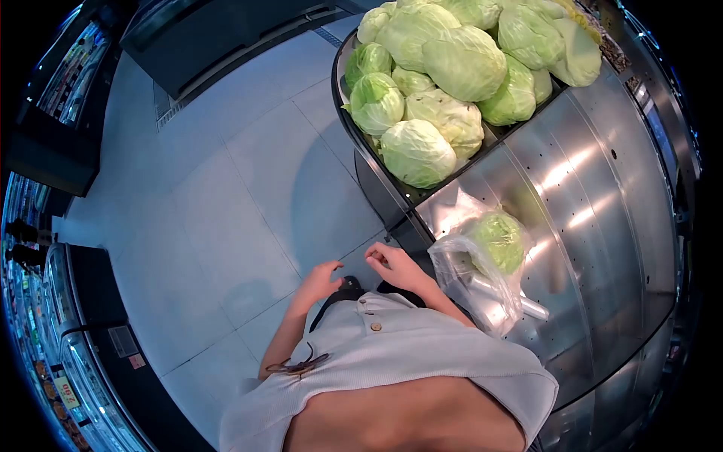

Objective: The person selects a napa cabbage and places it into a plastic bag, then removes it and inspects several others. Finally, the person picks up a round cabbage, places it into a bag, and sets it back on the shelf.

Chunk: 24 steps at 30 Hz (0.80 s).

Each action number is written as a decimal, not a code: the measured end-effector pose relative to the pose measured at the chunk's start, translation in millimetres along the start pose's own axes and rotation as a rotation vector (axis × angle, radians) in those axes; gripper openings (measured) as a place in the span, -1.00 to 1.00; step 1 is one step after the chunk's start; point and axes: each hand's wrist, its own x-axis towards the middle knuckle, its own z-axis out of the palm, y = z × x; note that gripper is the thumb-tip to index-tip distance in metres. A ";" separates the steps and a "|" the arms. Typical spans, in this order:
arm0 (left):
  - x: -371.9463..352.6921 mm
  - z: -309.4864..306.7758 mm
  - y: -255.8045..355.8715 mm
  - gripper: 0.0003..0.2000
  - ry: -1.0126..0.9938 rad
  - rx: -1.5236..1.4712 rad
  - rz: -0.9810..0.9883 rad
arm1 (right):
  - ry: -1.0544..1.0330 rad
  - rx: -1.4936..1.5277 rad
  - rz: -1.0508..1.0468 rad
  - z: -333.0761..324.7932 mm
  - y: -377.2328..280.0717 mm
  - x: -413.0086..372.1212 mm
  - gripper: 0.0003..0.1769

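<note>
Head camera view: one cabbage (500,239) sits inside a clear plastic bag (493,307) on the bench (621,248), just beside the person's right forearm. That much is done: the cabbage is in, and bag and cabbage rest there unheld. I see no knot, though the crumpled plastic makes it hard to judge whether the bag is closed, so closing it may be what is left. A pale cylinder (535,308), perhaps a roll of bags, lies by the bag's near end; I can't tell whether it is inside or underneath.

Both hands are free, near each other in front of the waist. The left hand (320,282) has its fingers loosely bent and apart from the thumb; the right hand (396,268) is curled a bit more, with thumb and fingers also apart. Neither touches the bag.

The bench is shiny metal, crossed by seams, dotted with small holes and streaked with reflected light. At its far end, loose cabbages (465,64) are heaped in a dark-rimmed tray (348,120) with a curved side. Pale tiles cover the floor (226,203). Along the left stands a stocked display case (98,294) bearing a price tag (66,392), and a dark cabinet (203,41) stands across the aisle ahead.
</note>
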 end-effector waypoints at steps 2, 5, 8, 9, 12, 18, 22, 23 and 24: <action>-9.7 -23.8 -48.9 -0.63 0.047 0.110 -0.170 | -0.108 -0.020 0.002 6.1 -7.0 30.0 -0.81; -8.1 -69.5 -91.8 -0.65 0.226 0.198 -0.162 | -0.244 -0.065 0.014 9.8 -4.5 86.6 -0.79; 25.4 -113.0 -101.3 -0.70 0.470 -0.158 -0.179 | -0.063 -0.035 -0.028 -1.5 -6.1 155.8 -0.81; 40.4 -125.3 -108.2 -0.72 0.494 -0.131 -0.194 | 0.045 -0.036 -0.056 -9.0 -5.6 181.8 -0.82; 102.8 -166.8 -129.7 -0.76 0.521 -0.090 -0.179 | 0.356 -0.090 -0.154 -46.0 -20.6 264.2 -0.84; 238.4 -307.1 -99.0 -0.78 0.456 -0.176 -0.023 | 0.965 -0.442 -0.054 -149.6 -52.4 401.0 -0.82; 323.1 -376.5 -96.9 -0.78 0.349 -0.075 0.015 | 0.834 -0.523 0.467 -177.0 -44.1 414.7 -0.66; 350.5 -392.1 -98.0 -0.79 0.300 -0.072 0.038 | 0.820 -0.474 0.577 -180.7 -45.6 417.1 -0.63; 378.6 -402.9 -99.8 -0.79 0.213 -0.066 0.082 | 0.842 -0.525 0.626 -179.9 -38.7 416.4 -0.55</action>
